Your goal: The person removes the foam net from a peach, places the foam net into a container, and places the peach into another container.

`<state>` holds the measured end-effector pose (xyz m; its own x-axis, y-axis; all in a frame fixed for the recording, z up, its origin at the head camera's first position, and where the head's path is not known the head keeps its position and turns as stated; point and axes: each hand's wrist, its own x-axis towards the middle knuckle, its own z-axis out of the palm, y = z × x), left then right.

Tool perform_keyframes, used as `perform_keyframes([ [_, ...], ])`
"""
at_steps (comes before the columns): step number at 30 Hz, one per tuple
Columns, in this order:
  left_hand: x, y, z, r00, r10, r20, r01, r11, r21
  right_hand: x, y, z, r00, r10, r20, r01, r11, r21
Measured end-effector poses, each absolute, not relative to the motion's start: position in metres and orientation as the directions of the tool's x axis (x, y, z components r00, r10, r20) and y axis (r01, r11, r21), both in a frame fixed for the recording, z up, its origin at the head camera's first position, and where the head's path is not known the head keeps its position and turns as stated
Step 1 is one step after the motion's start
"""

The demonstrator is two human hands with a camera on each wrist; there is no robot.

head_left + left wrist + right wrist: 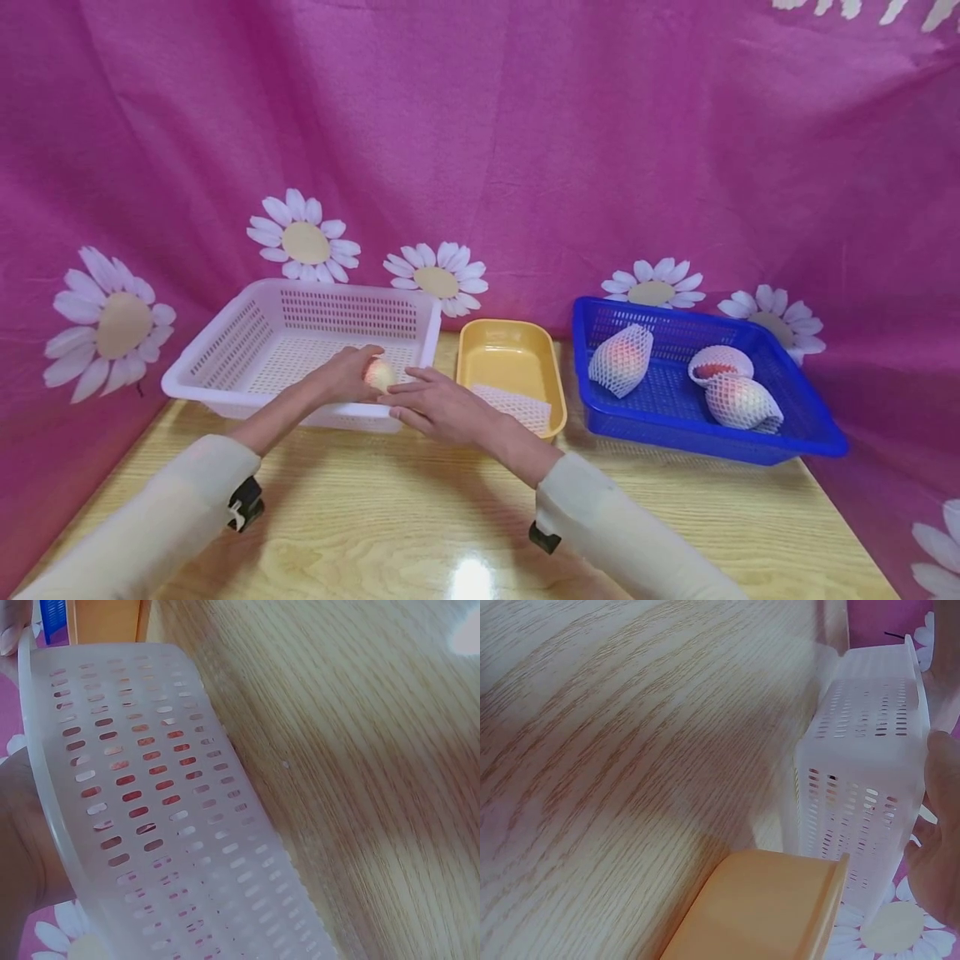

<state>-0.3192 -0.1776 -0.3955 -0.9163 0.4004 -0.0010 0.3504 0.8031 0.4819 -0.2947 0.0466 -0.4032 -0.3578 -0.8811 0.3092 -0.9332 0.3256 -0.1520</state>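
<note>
My left hand (pixel 347 375) reaches into the front right part of the white basket (pixel 174 387) and holds a bare cream-and-red peach (pixel 381 375). In the left wrist view the basket wall (pixel 210 859) stands in front, and red shows through its slots. My right hand (pixel 447 408) lies over the basket's front right corner, its fingers extended toward the peach and fingertips close beside it. The right wrist view has this hand (pixel 939 825) at the basket's rim, with the peach hidden.
Right of the basket stands a yellow tray (pixel 510 333) with a white foam net (pixel 517 408) in it. Farther right, a blue basket (pixel 712 446) holds a netted peach (pixel 622 360), another netted peach (pixel 738 402) and a pinkish foam net (pixel 720 360). A pink flowered cloth (pixel 525 167) hangs behind.
</note>
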Motion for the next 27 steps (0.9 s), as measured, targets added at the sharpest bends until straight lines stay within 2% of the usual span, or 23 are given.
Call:
perform_keyframes([
  [10,-0.317,-0.180,-0.385,-0.908,0.418,0.012,0.372,0.794,0.481,-0.293,0.045,-0.399,-0.378,-0.880,0.289,-0.925,0.370,-0.083],
  [21,-0.307,-0.173,-0.376,-0.924,0.380,0.048,0.361,0.823,0.439,-0.290,0.042,-0.393,-0.491,-0.853,0.178,-0.869,0.466,-0.166],
  [27,-0.306,-0.171,-0.373,-0.929,0.360,0.087,0.359,0.819,0.447,-0.290,0.044,-0.388,-0.506,-0.825,0.250,-0.862,0.483,-0.153],
])
